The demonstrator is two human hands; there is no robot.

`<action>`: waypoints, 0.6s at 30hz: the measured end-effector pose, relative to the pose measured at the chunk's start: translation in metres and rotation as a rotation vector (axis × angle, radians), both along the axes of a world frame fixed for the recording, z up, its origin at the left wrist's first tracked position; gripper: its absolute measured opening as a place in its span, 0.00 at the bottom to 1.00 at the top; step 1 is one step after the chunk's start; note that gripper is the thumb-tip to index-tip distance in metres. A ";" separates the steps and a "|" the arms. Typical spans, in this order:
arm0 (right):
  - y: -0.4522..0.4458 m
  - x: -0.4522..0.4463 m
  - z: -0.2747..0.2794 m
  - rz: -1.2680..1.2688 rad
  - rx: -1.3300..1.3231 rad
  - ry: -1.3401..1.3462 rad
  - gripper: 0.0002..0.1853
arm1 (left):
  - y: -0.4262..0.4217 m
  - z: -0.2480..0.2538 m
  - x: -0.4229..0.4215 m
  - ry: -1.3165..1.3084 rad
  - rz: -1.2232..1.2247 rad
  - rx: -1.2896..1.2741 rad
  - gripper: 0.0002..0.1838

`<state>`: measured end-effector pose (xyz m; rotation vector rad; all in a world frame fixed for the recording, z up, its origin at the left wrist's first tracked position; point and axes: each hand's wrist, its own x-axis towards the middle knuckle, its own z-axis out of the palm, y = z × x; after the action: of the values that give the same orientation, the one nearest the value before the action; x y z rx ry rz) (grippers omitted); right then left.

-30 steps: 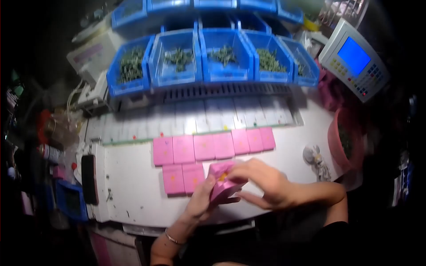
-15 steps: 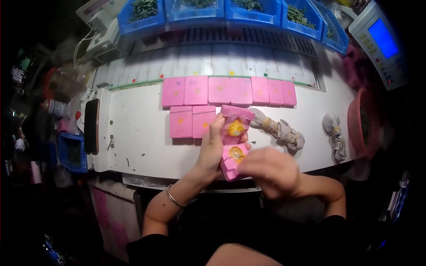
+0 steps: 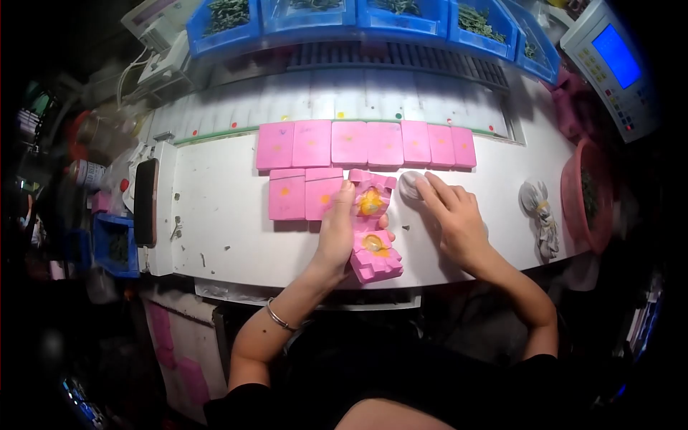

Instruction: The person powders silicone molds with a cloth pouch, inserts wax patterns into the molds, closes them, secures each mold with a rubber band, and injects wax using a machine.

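My left hand [image 3: 337, 226] is closed around a pink block mold that lies opened in two parts. The upper part [image 3: 371, 190] has a yellow-stained hollow. The lower part [image 3: 376, 265], notched along its edges, carries a yellow ring round a pale, shiny round spot. To the right, my right hand [image 3: 455, 218] lies over a grey cloth bundle [image 3: 410, 185], its fingers curled onto it and the thumb hidden. Only the bundle's rounded end and a bit of its far end show.
Pink blocks [image 3: 312, 143] stand in rows behind my hands. A second tied cloth bundle [image 3: 541, 218] and a red basket [image 3: 584, 193] are at right. Blue bins [image 3: 308, 18] line the back, a scale-like device [image 3: 609, 68] the back right. A phone [image 3: 147, 201] lies left.
My right hand has moved from the lower mold part up and right onto the grey cloth bundle. My left hand still holds the mold, now shifted slightly left in view.
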<state>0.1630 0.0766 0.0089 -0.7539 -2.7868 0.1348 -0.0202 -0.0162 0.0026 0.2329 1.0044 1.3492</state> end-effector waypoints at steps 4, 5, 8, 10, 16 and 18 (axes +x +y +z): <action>-0.011 -0.005 0.032 0.029 0.029 0.263 0.30 | 0.003 -0.003 0.003 0.030 -0.007 -0.005 0.28; -0.014 -0.008 0.030 0.026 0.028 0.263 0.30 | 0.004 -0.003 0.005 0.061 -0.005 -0.001 0.29; -0.022 -0.016 0.019 0.120 0.145 0.190 0.29 | 0.010 -0.003 0.011 0.119 -0.010 0.032 0.29; -0.016 -0.012 0.030 0.137 0.075 0.163 0.28 | 0.010 -0.001 0.011 0.149 -0.028 0.077 0.29; -0.017 -0.020 0.031 0.122 0.171 0.227 0.25 | 0.016 0.010 0.018 0.169 -0.027 0.005 0.29; -0.016 -0.022 0.030 0.151 0.219 0.154 0.25 | 0.017 0.005 0.017 0.104 -0.057 0.004 0.29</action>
<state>0.1406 0.0608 0.0392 -0.4596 -2.6528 -0.0812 -0.0035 0.0009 0.0072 0.3355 1.0741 1.2979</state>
